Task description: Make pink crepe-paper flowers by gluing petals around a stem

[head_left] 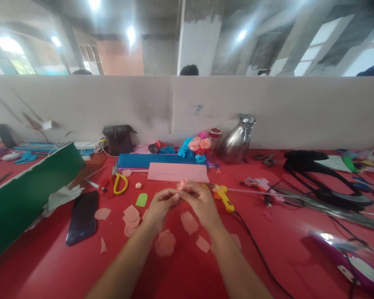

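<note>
My left hand [162, 204] and my right hand [200, 201] meet above the red table, fingertips pinched together. Between them is a small rolled piece of pink paper, a paper flower bud [182, 183] by its look, partly hidden by the fingers. Cut pink paper petals [165, 243] lie scattered below and around my hands, with a stack of petals [131, 216] to the left. A green petal template [141, 199] rests left of my left hand. Just right of my right hand lies a yellow hot glue gun [225, 198] with its black cord.
A dark phone [82, 217], yellow-handled scissors [120, 184] and a green board [37, 199] are on the left. Behind stand a pink paper sheet [178, 172], finished paper flowers [197, 146] and a metal jug [237, 140]. A purple iron-like device [349, 259] is at right.
</note>
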Demonstrator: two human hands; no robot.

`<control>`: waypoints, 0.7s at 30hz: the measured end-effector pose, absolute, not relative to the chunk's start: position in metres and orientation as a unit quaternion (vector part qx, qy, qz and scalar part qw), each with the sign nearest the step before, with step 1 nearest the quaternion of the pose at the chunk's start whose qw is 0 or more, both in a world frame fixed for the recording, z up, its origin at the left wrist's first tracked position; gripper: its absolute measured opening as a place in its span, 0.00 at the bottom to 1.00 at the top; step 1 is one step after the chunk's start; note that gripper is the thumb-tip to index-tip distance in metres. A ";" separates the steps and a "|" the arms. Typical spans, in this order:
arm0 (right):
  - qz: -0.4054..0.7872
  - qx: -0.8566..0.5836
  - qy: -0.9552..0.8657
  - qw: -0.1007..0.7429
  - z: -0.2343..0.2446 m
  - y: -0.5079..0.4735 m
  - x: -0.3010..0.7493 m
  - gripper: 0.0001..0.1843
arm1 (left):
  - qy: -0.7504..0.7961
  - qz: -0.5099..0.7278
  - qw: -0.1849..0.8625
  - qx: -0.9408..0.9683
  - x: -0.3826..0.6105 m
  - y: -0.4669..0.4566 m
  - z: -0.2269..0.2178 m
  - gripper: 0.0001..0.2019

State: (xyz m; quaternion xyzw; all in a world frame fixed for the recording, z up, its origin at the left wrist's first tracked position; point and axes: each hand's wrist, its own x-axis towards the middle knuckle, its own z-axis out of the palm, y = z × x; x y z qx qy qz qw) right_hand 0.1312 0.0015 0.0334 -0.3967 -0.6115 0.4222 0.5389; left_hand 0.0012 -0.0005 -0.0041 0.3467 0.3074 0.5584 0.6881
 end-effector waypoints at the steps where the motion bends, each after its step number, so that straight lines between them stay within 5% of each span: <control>1: 0.422 -0.397 -0.612 0.538 0.034 0.002 0.131 0.08 | 0.309 0.556 0.689 0.347 0.001 -0.001 -0.004 0.08; 21: 0.534 -0.406 -0.511 0.537 0.027 0.005 0.132 0.12 | 0.347 0.571 0.650 0.364 0.005 -0.004 0.004 0.10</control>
